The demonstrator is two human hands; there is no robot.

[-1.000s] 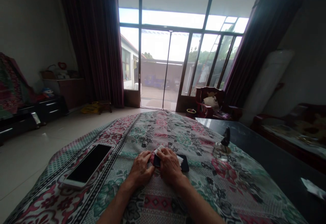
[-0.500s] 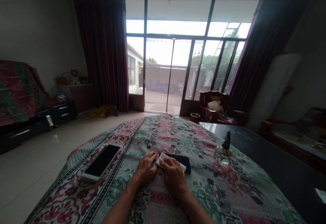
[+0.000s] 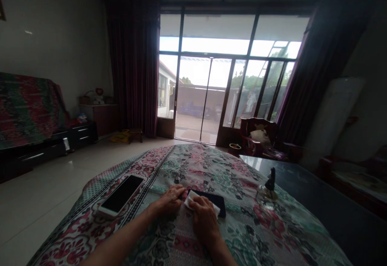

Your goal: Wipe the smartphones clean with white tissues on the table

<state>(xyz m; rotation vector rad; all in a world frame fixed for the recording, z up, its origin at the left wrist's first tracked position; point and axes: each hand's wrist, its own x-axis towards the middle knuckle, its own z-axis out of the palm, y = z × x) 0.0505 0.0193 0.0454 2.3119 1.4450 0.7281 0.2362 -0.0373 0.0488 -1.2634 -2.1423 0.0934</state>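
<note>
A dark blue, flat, phone-shaped thing [image 3: 220, 204] lies on the flowered cloth [image 3: 187, 165] in front of me. Pressed onto its upper face is a folded white tissue or thin cloth [image 3: 192, 196], held under the fingers of my right hand [image 3: 205, 217]. To its left, my left hand [image 3: 171, 198] rests palm down with the fingers stretched forward, nearest the thing's left end. Whether its fingertips touch that end I cannot tell. Further left, a white-edged phone [image 3: 122, 195] with a black screen lies face up.
A clear bottle with a black top [image 3: 268, 189] stands on the cloth at the right. Beyond it is a dark glossy tabletop [image 3: 302, 181]. A wooden armchair [image 3: 256, 137] stands near the glass doors [image 3: 196, 100]. Low black drawers [image 3: 81, 133] line the left wall.
My view has tilted up slightly. My left hand has shifted a little left, away from the dark thing, with its forearm lower and farther out. My right hand keeps the white tissue on it.
</note>
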